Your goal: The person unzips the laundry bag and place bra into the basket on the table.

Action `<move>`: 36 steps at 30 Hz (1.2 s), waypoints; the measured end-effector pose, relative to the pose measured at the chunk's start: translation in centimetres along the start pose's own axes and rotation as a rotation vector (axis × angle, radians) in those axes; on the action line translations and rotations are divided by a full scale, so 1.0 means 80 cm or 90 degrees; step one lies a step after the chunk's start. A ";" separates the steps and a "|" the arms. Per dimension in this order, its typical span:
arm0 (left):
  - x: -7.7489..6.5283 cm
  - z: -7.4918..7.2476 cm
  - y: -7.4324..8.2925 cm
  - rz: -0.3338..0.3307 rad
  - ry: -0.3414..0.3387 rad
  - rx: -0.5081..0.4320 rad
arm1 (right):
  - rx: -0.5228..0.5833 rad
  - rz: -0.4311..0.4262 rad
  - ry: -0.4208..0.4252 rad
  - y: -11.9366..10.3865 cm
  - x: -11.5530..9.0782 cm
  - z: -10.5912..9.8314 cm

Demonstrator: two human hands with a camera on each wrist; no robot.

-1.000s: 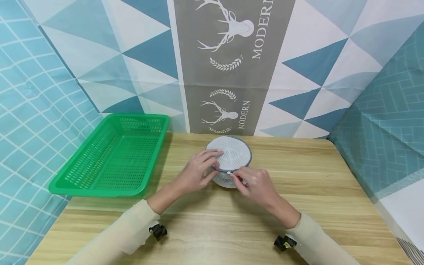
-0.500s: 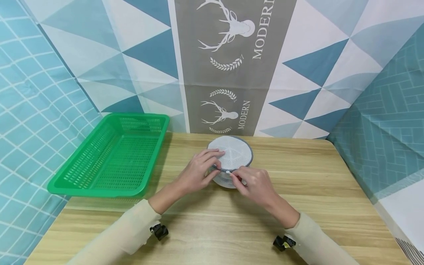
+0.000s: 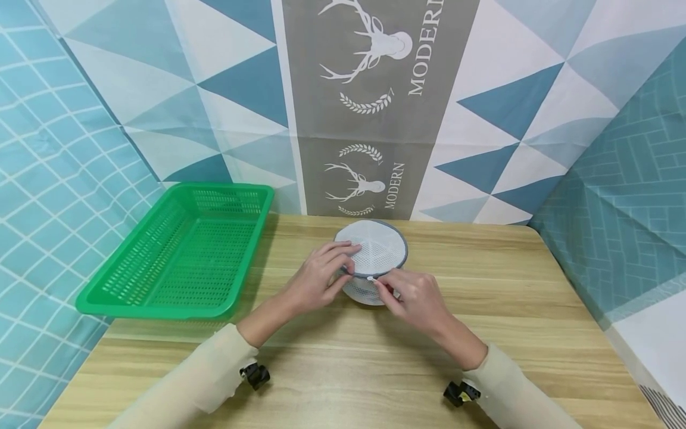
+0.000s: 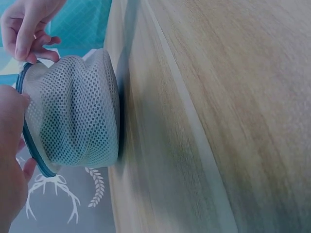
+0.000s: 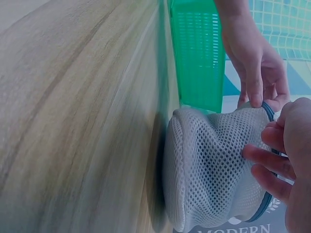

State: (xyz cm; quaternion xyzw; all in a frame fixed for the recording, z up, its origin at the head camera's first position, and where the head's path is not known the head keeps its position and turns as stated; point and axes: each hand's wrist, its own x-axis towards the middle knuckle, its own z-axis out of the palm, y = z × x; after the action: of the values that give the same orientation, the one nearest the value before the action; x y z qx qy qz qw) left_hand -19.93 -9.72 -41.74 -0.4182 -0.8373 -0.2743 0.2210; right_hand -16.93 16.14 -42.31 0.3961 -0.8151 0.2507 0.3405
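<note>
A round white mesh laundry bag (image 3: 377, 247) with a grey-blue zippered rim stands on the table, its mesh side (image 4: 73, 111) creased in the left wrist view. My left hand (image 3: 323, 277) pinches the near-left part of the rim between thumb and index finger, its other fingers lying over the mesh top. With thumb and index finger, my right hand (image 3: 415, 298) pinches the small white zipper pull (image 3: 371, 279) at the front of the rim. Several right-hand fingers (image 5: 265, 158) lie against the mesh side in the right wrist view.
A green perforated plastic basket (image 3: 243, 286) stands on the left of the wooden table (image 3: 343, 381). A patterned wall covering (image 3: 370, 137) rises behind the table's back edge. Small black cameras hang at both wrists.
Both hands keep their grips on the bag's rim and the zipper pull. The bag and hands shift only very slightly, right and then back left.
</note>
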 end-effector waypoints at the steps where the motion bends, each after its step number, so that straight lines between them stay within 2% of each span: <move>1: 0.000 0.000 0.000 0.002 0.005 0.005 | 0.002 0.000 0.001 0.000 0.000 0.000; 7: 0.005 0.003 0.003 0.018 0.030 0.026 | 0.006 0.000 0.004 -0.002 0.003 0.002; 16: 0.006 0.003 0.003 0.025 0.024 0.017 | 0.002 -0.011 0.010 -0.003 0.005 0.005; 23: 0.003 0.001 0.000 0.046 0.023 0.002 | -0.007 -0.021 0.022 0.000 -0.003 0.006; 29: 0.000 0.002 -0.004 0.039 0.022 -0.003 | -0.005 -0.010 0.018 0.000 -0.006 0.006; 36: 0.003 0.006 -0.003 0.046 0.053 0.020 | -0.007 -0.007 0.006 -0.003 0.000 0.006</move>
State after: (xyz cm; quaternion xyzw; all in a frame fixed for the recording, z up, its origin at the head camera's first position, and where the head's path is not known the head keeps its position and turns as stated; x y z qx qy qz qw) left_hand -20.34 -9.38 -42.05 -0.4327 -0.8160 -0.2704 0.2715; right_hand -16.91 15.73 -42.60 0.3976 -0.8125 0.2464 0.3480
